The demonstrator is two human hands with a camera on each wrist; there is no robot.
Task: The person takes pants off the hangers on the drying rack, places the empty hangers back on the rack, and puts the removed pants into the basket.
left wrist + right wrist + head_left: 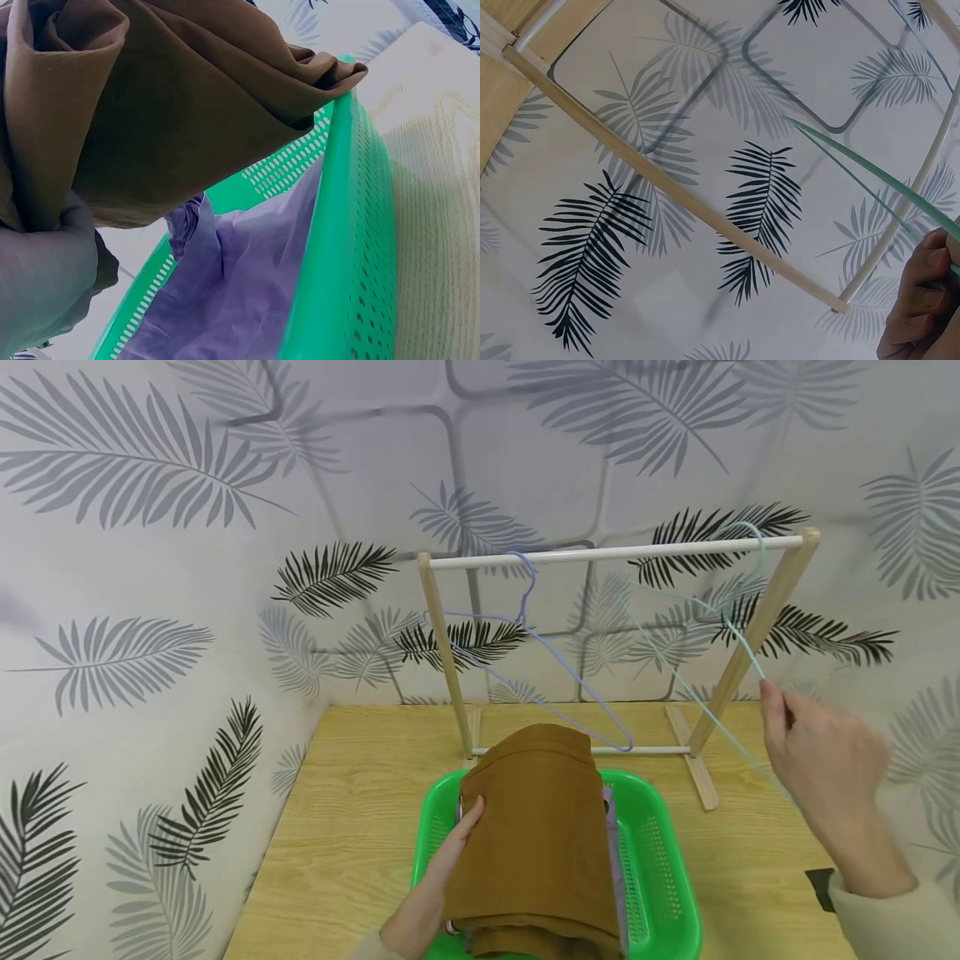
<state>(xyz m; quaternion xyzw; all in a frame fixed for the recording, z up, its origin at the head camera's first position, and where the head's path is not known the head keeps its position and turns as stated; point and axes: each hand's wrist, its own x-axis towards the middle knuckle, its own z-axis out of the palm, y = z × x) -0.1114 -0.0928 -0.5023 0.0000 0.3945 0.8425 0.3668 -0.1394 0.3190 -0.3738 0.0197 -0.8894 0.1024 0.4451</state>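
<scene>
My left hand (pixel 442 860) grips a brown folded garment (pixel 540 827), holding it over a green plastic basket (pixel 678 868). In the left wrist view the thumb of that hand (pixel 45 277) presses into the brown cloth (pixel 187 112). Purple cloth (pixel 247 277) lies in the basket below. At the upper right, my right hand (pixel 828 768) pinches one sloping arm of a mint-green hanger (pixel 746 647). The hook of this hanger is up at the rack's white rail (pixel 600 555), near its right end. The right wrist view shows curled fingers (pixel 922 304) at the hanger's edge.
A lilac-blue hanger (pixel 573 672) hangs from the rail's left part. The small rack has wooden posts (pixel 750 643) and stands on a wooden table (pixel 360 793) behind the basket. Leaf-patterned walls (pixel 225 635) rise behind and to the left.
</scene>
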